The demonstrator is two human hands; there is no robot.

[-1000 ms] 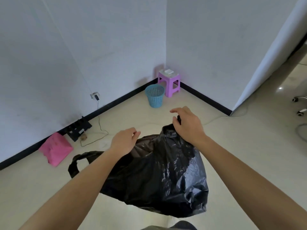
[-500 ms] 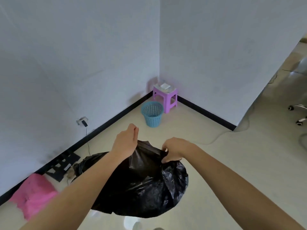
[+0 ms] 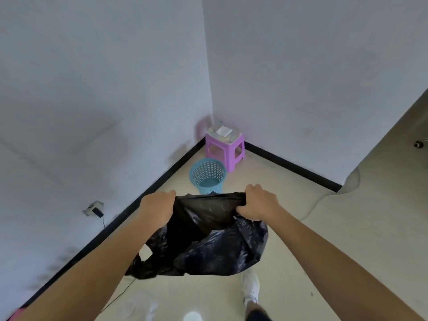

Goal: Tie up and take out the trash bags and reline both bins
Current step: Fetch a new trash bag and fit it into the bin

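Two fists clamped on the rim of a black trash bag [image 3: 208, 242], left hand [image 3: 157, 206] and right hand [image 3: 259, 203] pulling its mouth wide, body sagging below the grip above a white shoe [image 3: 250, 289], empty blue bin [image 3: 208, 176] just beyond the knuckles, purple stool [image 3: 225, 147] behind it.

Both forearms are bare, no sleeves in view; a white sneaker [image 3: 250, 288] covers one foot (a dark trouser hem [image 3: 257, 315] sits above it).
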